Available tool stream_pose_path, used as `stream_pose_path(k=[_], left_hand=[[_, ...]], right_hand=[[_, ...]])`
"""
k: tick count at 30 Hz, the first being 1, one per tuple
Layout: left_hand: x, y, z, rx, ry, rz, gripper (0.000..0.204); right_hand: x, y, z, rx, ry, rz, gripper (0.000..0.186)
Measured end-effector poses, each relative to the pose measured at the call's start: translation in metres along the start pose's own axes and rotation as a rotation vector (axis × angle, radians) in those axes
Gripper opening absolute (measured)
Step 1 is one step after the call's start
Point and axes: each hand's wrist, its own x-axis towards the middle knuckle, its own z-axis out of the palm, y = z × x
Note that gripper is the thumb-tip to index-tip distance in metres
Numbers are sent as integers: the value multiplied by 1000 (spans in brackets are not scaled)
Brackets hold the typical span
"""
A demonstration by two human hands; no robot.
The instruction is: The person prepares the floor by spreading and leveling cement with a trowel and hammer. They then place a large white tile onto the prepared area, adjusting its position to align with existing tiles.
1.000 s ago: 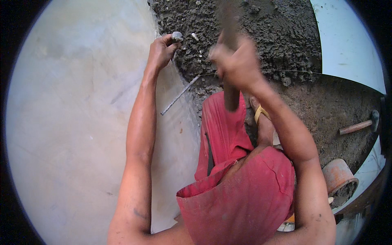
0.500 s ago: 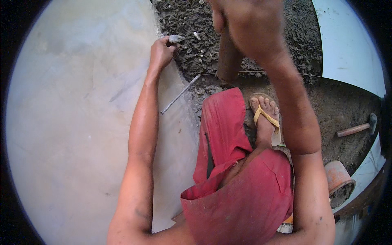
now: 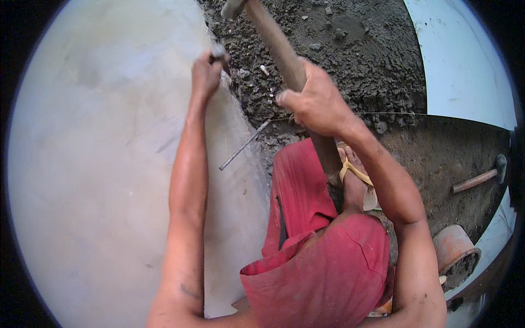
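Observation:
My left hand is closed around a short metal chisel, at the border between the smooth pale slab and the rough dark ground. Only the chisel's blurred grey top and a dark bit beside the fingers show. My right hand grips the long wooden handle of a hammer about its middle. The hammer slants from upper left down over my knee and foot. Its grey head, partly cut off by the top edge, hangs above and apart from the chisel.
Light slab fills the left side. A thin metal rod with a string on its end lies over the slab's edge. At right are a second hammer, a mortar-stained bucket and pale sheets. My sandalled foot stands between.
My right hand has come down and away from the camera, bringing the hammer's head into view at the top. My left hand has shifted slightly left with the chisel.

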Motion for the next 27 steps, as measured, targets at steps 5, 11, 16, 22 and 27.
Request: stream_pose_path(k=[5, 11, 16, 22, 27], left_hand=[[39, 10, -23, -63, -111, 78, 15], [28, 10, -11, 42, -228, 77, 20], [31, -3, -15, 72, -279, 118, 24], [33, 12, -7, 17, -281, 96, 22], [32, -1, -9, 26, -239, 129, 17]], right_hand=[[-3, -19, -11, 142, 77, -105, 34], [-8, -61, -23, 254, 171, -291, 29], [2, -105, -41, 545, 222, -659, 16], [29, -13, 15, 42, 510, -425, 27], [23, 28, 39, 49, -94, 86, 39]])
